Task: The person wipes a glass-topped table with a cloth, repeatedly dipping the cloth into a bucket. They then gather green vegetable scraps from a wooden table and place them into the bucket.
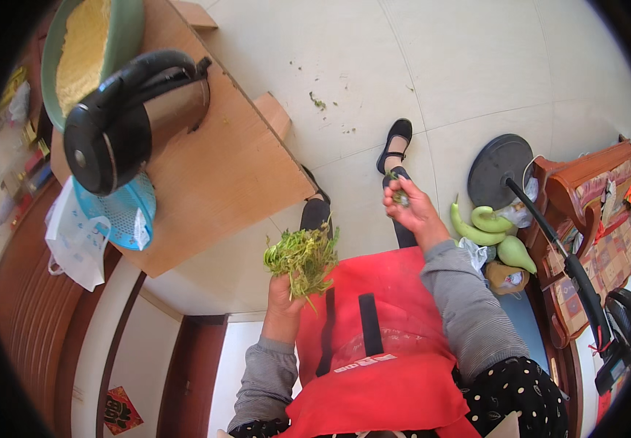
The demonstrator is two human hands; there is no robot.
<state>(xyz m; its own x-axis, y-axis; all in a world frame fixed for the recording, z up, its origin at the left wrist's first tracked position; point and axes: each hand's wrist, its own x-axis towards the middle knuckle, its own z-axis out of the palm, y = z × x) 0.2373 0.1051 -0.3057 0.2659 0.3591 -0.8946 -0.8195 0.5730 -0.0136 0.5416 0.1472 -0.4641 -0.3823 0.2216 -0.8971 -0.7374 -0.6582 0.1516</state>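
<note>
My left hand (284, 298) grips a thick bunch of green leafy herbs (302, 257), some stems yellowish, held above my lap. To the right and farther forward, my right hand (411, 205) is raised with its fingers curled around a small bit of greens (400, 197). Part of that bit is hidden by the fingers. A red apron (392, 284) with black straps and some printed writing covers my lap, below and between both hands.
At left, a wooden table (228, 164) holds an electric kettle (140, 117), a green basin (127, 38) of yellow meal, a blue plastic basket (113, 211) and a white plastic bag (77, 235). Green scraps (318, 102) dot the tiled floor. Gourds (474, 225) lie right, near a round-based stand (499, 169) and wooden sofa (594, 241).
</note>
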